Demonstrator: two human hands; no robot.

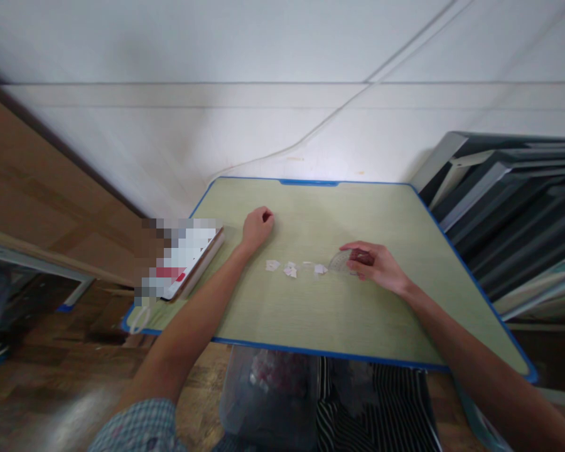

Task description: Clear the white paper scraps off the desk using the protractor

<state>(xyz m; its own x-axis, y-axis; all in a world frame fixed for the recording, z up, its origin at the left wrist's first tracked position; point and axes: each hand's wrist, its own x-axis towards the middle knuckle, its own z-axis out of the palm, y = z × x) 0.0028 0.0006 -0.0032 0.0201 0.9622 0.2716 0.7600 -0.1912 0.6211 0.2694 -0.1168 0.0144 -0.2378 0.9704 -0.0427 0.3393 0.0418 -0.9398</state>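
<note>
My right hand [374, 265] grips a clear semicircular protractor [339, 260] between thumb and fingers, low over the table. The protractor's left edge is close to a small white paper scrap [320, 269]. To the left lie more paper pieces: a thin strip [307, 263], a little cluster [290, 270] and another group [272, 265], roughly in a row. My left hand [258, 227] rests on the tabletop beyond them, its fingers curled into a loose fist. Nothing shows in that fist.
The pale table [339, 320] has a blue rim. A white box-like object [198, 257], partly pixelated, sits at its left edge. Grey panels [513, 182] lean at the right, cardboard [51, 188] stands left. Below the front edge is a clear plastic bin [268, 395].
</note>
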